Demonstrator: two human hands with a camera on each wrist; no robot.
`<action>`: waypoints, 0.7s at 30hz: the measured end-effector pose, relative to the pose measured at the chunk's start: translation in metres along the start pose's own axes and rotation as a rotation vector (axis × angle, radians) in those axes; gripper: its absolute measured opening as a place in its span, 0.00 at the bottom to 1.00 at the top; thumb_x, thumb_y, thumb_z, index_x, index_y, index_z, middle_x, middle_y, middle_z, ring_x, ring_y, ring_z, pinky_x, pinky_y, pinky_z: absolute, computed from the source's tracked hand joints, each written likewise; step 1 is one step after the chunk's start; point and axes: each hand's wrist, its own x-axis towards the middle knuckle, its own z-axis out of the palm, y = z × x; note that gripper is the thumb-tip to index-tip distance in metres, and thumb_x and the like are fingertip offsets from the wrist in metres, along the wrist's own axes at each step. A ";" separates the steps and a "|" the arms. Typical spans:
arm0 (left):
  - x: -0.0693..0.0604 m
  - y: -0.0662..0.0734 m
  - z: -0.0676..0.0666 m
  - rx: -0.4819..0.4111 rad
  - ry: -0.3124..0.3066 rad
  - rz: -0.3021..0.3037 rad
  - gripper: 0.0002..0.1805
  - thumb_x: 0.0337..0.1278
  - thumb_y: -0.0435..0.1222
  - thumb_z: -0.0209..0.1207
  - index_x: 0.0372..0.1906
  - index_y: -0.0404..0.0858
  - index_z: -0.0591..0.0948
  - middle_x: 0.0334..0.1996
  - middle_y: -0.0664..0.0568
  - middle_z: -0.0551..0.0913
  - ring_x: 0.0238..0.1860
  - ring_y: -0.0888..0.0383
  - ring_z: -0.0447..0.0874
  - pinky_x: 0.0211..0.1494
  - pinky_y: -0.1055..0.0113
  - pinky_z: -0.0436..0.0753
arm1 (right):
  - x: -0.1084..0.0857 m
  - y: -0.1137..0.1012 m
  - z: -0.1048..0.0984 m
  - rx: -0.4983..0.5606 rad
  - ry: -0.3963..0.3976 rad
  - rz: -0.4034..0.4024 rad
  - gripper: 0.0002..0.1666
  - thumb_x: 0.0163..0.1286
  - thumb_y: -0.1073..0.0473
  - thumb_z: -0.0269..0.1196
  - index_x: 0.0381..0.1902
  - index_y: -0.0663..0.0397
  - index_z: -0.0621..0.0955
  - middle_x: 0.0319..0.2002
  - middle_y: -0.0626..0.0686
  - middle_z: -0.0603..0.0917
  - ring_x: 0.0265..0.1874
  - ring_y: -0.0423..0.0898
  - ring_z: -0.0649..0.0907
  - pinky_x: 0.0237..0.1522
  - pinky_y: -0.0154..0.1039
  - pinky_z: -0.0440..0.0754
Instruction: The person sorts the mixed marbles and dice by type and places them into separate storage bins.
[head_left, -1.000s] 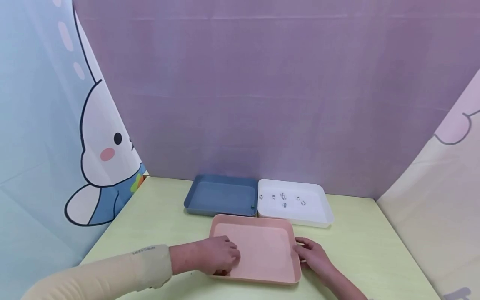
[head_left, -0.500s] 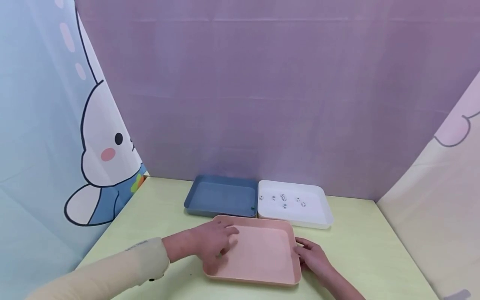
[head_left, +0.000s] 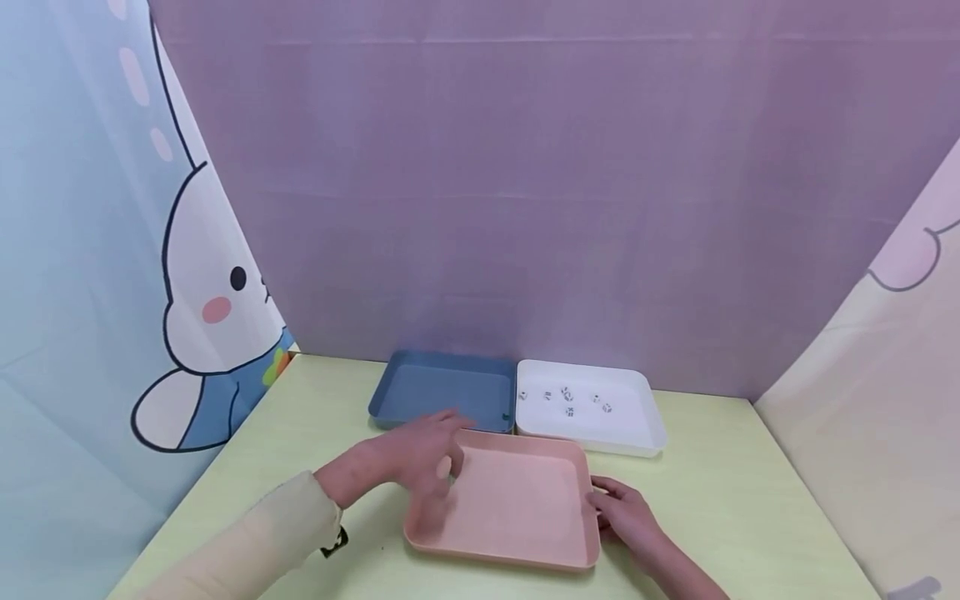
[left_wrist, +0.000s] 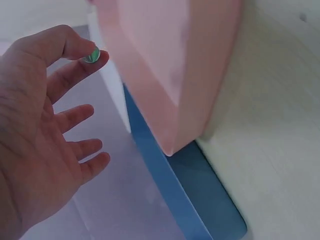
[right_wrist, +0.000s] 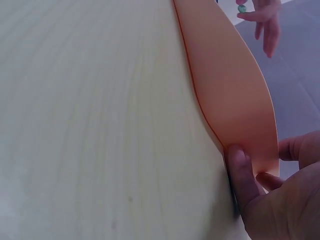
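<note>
My left hand (head_left: 420, 454) is raised over the left side of the pink tray (head_left: 517, 500). In the left wrist view, its thumb and index finger pinch a small green glass marble (left_wrist: 92, 55), while the other fingers spread loosely. At the tray's right edge, my right hand (head_left: 630, 517) grips the wall. The right wrist view shows this hand's thumb and fingers (right_wrist: 241, 172) on either side of the tray wall (right_wrist: 230, 80). The inside of the pink tray shows no objects, though the left hand covers part of it.
Behind the pink tray stand a blue tray (head_left: 450, 387), with a small green piece (head_left: 506, 417) in its near right corner, and a white tray (head_left: 630, 425) holding several small whitish, dark-marked pieces (head_left: 567, 396). A purple curtain (head_left: 525, 208) hangs behind the table (head_left: 712, 467).
My left hand has lifted from the pink tray's near left corner and moved away from me toward the blue tray, with the marble pinched. My right hand has stayed at the tray's edge.
</note>
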 end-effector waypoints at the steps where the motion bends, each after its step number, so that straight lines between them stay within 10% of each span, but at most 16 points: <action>1: 0.001 -0.001 -0.001 -0.021 0.015 -0.007 0.04 0.47 0.42 0.64 0.25 0.58 0.82 0.70 0.48 0.63 0.72 0.38 0.49 0.67 0.40 0.60 | 0.000 0.000 0.000 -0.003 0.002 -0.001 0.29 0.64 0.62 0.60 0.63 0.68 0.73 0.34 0.56 0.82 0.24 0.50 0.83 0.26 0.42 0.82; 21: 0.029 -0.031 -0.011 -0.435 0.257 -0.075 0.04 0.58 0.47 0.65 0.35 0.54 0.87 0.73 0.50 0.58 0.73 0.46 0.51 0.65 0.45 0.64 | 0.000 0.003 -0.001 0.016 -0.032 -0.027 0.28 0.67 0.61 0.61 0.62 0.69 0.73 0.33 0.56 0.84 0.25 0.51 0.83 0.27 0.43 0.82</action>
